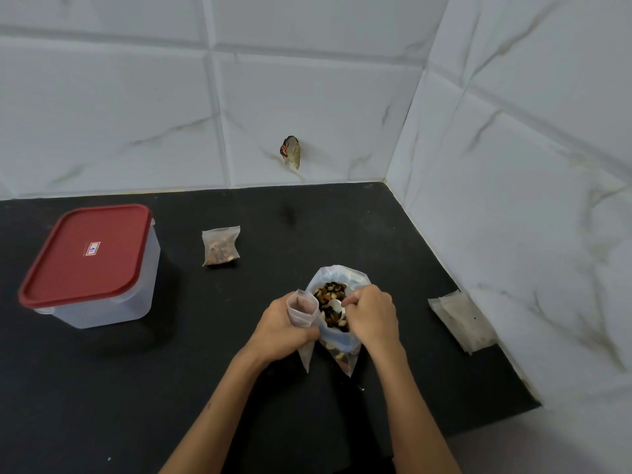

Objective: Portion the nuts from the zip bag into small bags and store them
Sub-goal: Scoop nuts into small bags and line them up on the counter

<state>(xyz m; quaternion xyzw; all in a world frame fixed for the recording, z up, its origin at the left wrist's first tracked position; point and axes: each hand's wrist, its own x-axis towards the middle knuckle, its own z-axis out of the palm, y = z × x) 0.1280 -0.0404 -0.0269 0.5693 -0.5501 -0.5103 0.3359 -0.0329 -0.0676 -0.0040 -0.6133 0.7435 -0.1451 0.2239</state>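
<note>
The big zip bag (337, 275) stands open on the black counter, full of mixed nuts (330, 294). My left hand (284, 328) grips an open small clear bag (301, 311) against the zip bag's left side. My right hand (371, 314) reaches into the zip bag's mouth and pinches a white spoon (335, 306) among the nuts. A filled, sealed small bag (220, 246) lies farther back to the left.
A clear plastic container with a red lid (90, 260) stands at the left. A stack of empty small bags (461, 323) lies against the right wall. White tiled walls close the counter (154, 388) at the back and right; a hook (291, 152) sticks out of the back wall.
</note>
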